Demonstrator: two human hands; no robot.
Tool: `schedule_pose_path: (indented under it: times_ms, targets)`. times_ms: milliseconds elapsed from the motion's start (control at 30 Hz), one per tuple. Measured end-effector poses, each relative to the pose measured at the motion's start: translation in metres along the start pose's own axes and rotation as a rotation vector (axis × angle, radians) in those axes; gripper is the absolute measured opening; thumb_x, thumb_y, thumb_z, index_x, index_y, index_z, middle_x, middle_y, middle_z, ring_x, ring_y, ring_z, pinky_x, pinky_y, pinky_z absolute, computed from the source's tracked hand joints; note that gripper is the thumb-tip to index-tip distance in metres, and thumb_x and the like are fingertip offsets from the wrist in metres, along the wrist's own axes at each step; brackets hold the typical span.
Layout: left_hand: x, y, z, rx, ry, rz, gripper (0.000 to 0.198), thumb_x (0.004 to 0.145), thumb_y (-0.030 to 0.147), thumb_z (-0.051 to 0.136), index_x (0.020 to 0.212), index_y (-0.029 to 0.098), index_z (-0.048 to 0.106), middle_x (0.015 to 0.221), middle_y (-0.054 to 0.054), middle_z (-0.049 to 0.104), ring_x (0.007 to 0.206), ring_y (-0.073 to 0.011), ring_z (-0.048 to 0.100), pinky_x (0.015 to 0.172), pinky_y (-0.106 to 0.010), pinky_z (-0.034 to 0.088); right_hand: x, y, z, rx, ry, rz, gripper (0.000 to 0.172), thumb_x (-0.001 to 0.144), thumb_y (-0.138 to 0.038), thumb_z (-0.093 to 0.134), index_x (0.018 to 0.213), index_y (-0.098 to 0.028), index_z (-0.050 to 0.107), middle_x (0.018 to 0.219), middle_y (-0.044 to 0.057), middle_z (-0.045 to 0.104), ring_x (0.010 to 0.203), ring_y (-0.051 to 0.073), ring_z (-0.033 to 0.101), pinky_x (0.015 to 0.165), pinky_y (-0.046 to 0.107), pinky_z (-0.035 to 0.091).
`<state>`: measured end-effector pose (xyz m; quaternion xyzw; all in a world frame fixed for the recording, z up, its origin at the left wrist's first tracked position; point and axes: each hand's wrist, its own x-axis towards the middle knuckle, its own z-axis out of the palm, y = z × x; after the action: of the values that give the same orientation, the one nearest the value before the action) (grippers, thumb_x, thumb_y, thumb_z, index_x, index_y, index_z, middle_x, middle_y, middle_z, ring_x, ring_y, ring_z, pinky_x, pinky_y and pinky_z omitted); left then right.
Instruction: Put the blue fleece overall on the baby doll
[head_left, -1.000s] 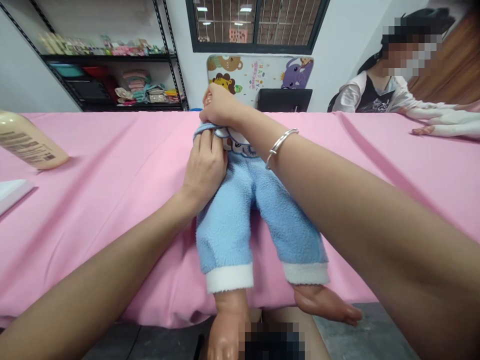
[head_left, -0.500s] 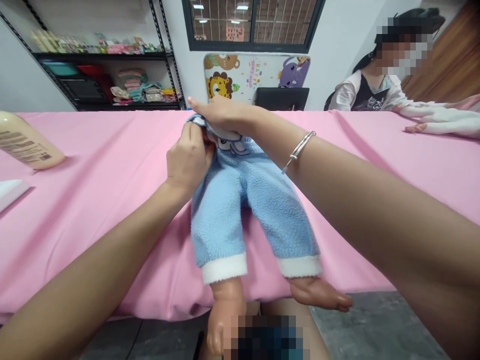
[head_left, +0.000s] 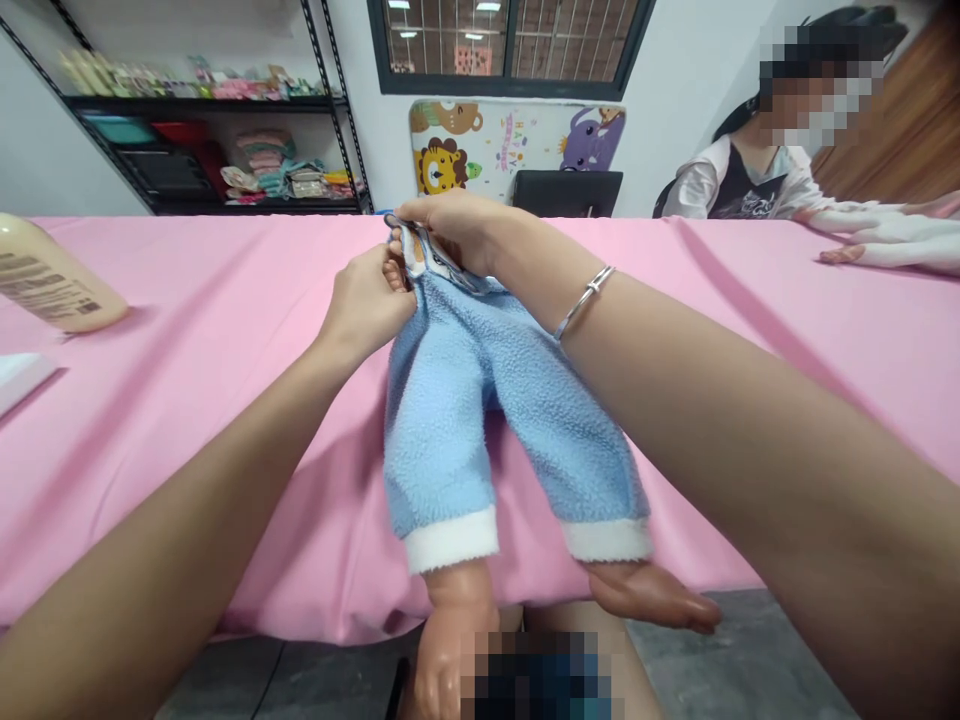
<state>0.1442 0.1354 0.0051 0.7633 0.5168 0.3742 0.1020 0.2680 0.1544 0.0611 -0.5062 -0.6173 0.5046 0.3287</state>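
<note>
Pink-covered table (head_left: 225,330), near edge: baby doll (head_left: 454,625) lies with both legs in the blue fleece suit (head_left: 450,430), cuffs at the ankles, feet bare; the suit's top is not yet settled, with the right hand (head_left: 450,230) pinching the neckband (head_left: 411,245) and the left hand (head_left: 364,305) closed on what appears to be the doll's hand (head_left: 394,272)

Since a moment ago, the left hand (head_left: 366,305) has moved off the waist of the blue fleece romper (head_left: 450,420) toward 11 o'clock and now closes around a small doll hand (head_left: 394,272), newly in view. The right hand (head_left: 454,230) has drawn the printed neckline (head_left: 424,255) into a narrow gathered strip.
</note>
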Motion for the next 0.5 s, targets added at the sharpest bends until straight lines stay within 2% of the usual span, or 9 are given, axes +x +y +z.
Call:
schedule_pose_path:
  times_ms: [67, 133, 267, 333, 433, 500]
  targets:
    - [0.004, -0.003, 0.004, -0.101, 0.019, -0.018, 0.014, 0.077, 0.020, 0.057, 0.091, 0.019, 0.058, 0.079, -0.002, 0.064, 0.077, -0.0166, 0.060, 0.065, -0.030, 0.049, -0.003, -0.006, 0.000, 0.127, -0.196, 0.007, 0.028, 0.099, -0.028, 0.032, 0.079, -0.012, 0.044, 0.064, -0.001, 0.052, 0.062, 0.003, 0.050, 0.069, 0.018, 0.046]
    - [0.006, -0.005, 0.008, -0.186, 0.098, -0.054, 0.013, 0.076, 0.017, 0.057, 0.089, 0.019, 0.055, 0.081, -0.002, 0.063, 0.078, -0.0146, 0.058, 0.064, -0.029, 0.049, -0.002, -0.013, 0.002, 0.183, -0.231, -0.050, 0.024, 0.100, -0.031, 0.036, 0.087, -0.012, 0.042, 0.069, -0.001, 0.055, 0.062, 0.004, 0.052, 0.071, 0.020, 0.049]
    - [0.003, 0.002, 0.007, -0.368, 0.289, -0.153, 0.017, 0.078, 0.018, 0.058, 0.092, 0.017, 0.049, 0.099, -0.003, 0.061, 0.086, -0.0126, 0.058, 0.067, -0.028, 0.050, 0.013, -0.013, 0.006, 0.132, -0.012, -0.148, 0.021, 0.094, -0.031, 0.049, 0.098, -0.011, 0.044, 0.072, -0.003, 0.053, 0.064, 0.003, 0.051, 0.069, 0.018, 0.048]
    - [0.002, 0.010, 0.001, -0.515, 0.319, -0.192, 0.023, 0.079, 0.019, 0.058, 0.097, 0.018, 0.045, 0.112, -0.003, 0.059, 0.090, -0.0115, 0.057, 0.065, -0.026, 0.053, 0.022, -0.003, 0.005, 0.003, 0.118, -0.149, 0.020, 0.091, -0.030, 0.053, 0.094, -0.011, 0.050, 0.075, -0.002, 0.053, 0.066, 0.003, 0.050, 0.067, 0.016, 0.045]
    - [0.007, 0.012, -0.012, -0.738, 0.328, -0.335, 0.024, 0.081, 0.015, 0.049, 0.104, 0.019, 0.040, 0.127, -0.003, 0.054, 0.098, -0.0088, 0.055, 0.070, -0.023, 0.057, 0.026, 0.016, 0.000, -0.153, 0.300, -0.164, 0.030, 0.088, -0.029, 0.056, 0.109, -0.009, 0.051, 0.102, 0.003, 0.057, 0.085, 0.005, 0.053, 0.077, 0.015, 0.044]
    - [0.016, -0.001, -0.019, -0.855, 0.305, -0.457, 0.027, 0.085, 0.018, 0.042, 0.111, 0.019, 0.039, 0.135, -0.002, 0.049, 0.108, -0.0071, 0.052, 0.081, -0.022, 0.057, 0.027, 0.027, -0.004, -0.212, 0.378, -0.189, 0.043, 0.087, -0.021, 0.053, 0.127, -0.007, 0.042, 0.121, 0.007, 0.051, 0.103, 0.008, 0.051, 0.092, 0.018, 0.042]
